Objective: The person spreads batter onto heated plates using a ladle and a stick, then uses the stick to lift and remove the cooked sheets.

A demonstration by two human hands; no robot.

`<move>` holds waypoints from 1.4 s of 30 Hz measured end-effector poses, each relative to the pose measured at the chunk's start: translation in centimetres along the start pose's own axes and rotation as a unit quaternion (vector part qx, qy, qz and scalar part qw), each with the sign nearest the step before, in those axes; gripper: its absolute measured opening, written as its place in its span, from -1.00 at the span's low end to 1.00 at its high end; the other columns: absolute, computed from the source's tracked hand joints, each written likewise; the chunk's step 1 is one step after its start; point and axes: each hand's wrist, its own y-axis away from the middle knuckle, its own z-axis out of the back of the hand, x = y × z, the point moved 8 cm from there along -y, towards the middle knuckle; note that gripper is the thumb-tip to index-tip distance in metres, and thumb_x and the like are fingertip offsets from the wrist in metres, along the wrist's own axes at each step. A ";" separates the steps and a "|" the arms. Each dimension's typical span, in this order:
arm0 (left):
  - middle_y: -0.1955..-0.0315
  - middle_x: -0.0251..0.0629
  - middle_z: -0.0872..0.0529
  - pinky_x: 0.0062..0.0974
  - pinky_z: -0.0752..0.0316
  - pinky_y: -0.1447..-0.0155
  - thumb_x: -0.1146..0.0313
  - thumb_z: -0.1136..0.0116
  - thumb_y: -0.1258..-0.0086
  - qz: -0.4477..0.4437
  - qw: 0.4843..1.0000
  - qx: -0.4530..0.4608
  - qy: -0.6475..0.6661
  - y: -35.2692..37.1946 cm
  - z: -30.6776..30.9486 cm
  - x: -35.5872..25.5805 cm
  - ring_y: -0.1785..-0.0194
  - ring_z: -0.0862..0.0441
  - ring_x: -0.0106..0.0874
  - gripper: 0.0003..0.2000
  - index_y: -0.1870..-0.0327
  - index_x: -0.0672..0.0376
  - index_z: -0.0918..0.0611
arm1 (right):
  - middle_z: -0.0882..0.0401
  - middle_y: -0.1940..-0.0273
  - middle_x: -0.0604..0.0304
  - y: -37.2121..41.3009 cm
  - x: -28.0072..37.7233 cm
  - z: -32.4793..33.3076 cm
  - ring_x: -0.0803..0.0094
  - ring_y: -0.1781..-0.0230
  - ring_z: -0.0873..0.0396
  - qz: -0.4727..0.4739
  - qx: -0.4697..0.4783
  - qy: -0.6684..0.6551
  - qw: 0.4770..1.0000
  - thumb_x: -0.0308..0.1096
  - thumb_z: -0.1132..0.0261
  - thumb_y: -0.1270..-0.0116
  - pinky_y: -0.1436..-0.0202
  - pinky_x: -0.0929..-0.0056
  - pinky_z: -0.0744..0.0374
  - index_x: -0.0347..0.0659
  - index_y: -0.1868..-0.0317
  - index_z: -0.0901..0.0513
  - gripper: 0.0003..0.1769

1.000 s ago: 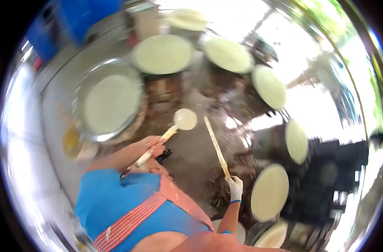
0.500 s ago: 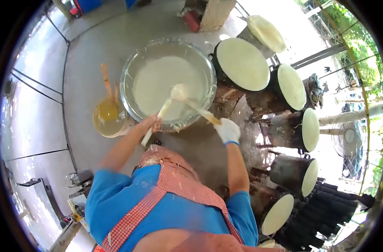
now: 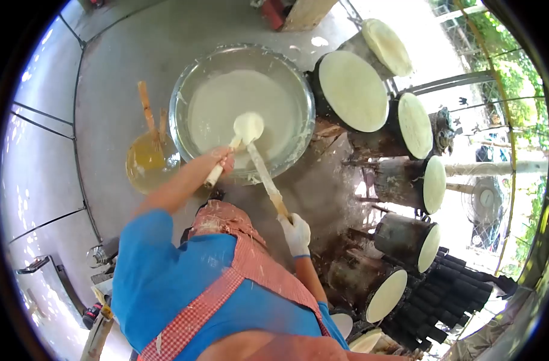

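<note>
Concrete floor bears the batter basin (image 3: 177,102) at our twelve o'clock, where our left hand (image 3: 221,163) grips the ladle (image 3: 248,127) over the batter and our gloved right hand (image 3: 296,233) clasps the stick (image 3: 266,182), its tip by the ladle's neck, so we fear a knock slopping batter out

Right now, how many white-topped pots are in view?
6, arcing right of the bowl: far pot, second pot, third pot, fourth pot, fifth pot, nearest pot. More may hide below.
</note>
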 end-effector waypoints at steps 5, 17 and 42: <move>0.76 -0.51 -0.19 -0.64 -0.02 0.80 0.34 0.06 -0.38 -0.100 0.994 0.050 -0.009 16.2 -12.9 -10.5 0.80 -0.09 -0.67 -0.91 0.33 0.03 -0.33 | -0.65 0.34 0.02 4.2 6.3 8.8 0.08 0.35 -0.62 0.168 -0.209 -0.067 0.961 -0.06 -0.31 -0.20 0.27 0.26 -0.54 -0.10 0.07 -0.62 -0.62; 0.65 -0.55 -0.25 -0.74 0.02 0.79 0.30 0.03 -0.40 -0.450 0.839 0.040 -0.304 31.1 -21.8 -23.8 0.76 -0.10 -0.75 -0.69 -0.14 -0.10 -0.33 | -0.63 0.14 0.21 3.9 12.8 18.9 0.61 0.17 -0.53 0.310 -0.263 -0.413 0.815 -0.44 -0.32 -0.22 0.12 0.57 -0.51 -0.38 -0.02 -0.58 -0.65; 0.69 -0.46 -0.25 -0.66 -0.24 0.67 0.37 0.17 -0.47 0.663 0.699 0.196 -0.182 11.0 -38.0 42.0 0.70 -0.22 -0.62 -0.84 0.35 0.20 -0.35 | -0.65 0.41 0.00 50.4 -22.4 -18.9 0.08 0.36 -0.63 -0.522 -0.462 -0.257 0.669 0.03 -0.24 -0.18 0.26 0.22 -0.53 -0.16 0.26 -0.68 -0.60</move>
